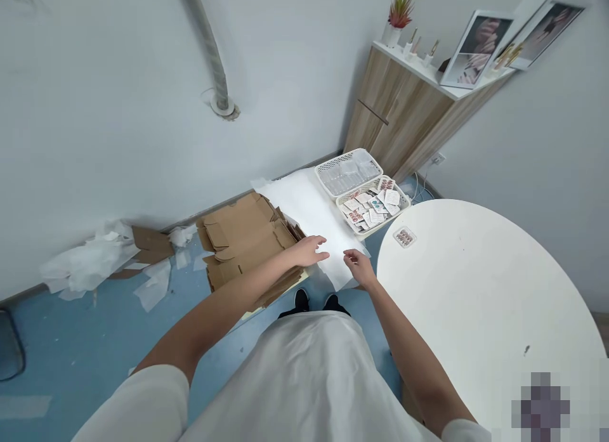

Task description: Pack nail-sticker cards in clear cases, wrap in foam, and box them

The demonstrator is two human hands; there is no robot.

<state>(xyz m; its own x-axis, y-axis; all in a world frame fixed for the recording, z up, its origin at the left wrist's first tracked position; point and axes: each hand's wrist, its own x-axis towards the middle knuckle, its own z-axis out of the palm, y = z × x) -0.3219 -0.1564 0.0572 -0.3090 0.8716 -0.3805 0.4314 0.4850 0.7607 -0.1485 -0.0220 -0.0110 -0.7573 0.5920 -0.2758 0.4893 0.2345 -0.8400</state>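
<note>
My left hand hovers over the near part of a stack of white sheets, thumb and fingers spread with nothing between them. Just across from it, my right hand is above the sheets' right edge, its fingers loosely bent and nothing visible in them. Flattened brown cardboard boxes lie in a pile left of the sheets, beneath my left forearm. Beyond my hands, a white basket holds many small printed packets, and a second basket behind it holds clear plastic cases.
To the right stands a round white table with a small clear case near its edge. A wooden cabinet is at the back, bearing picture frames and a potted plant. Crumpled white wrapping lies on the blue floor at left.
</note>
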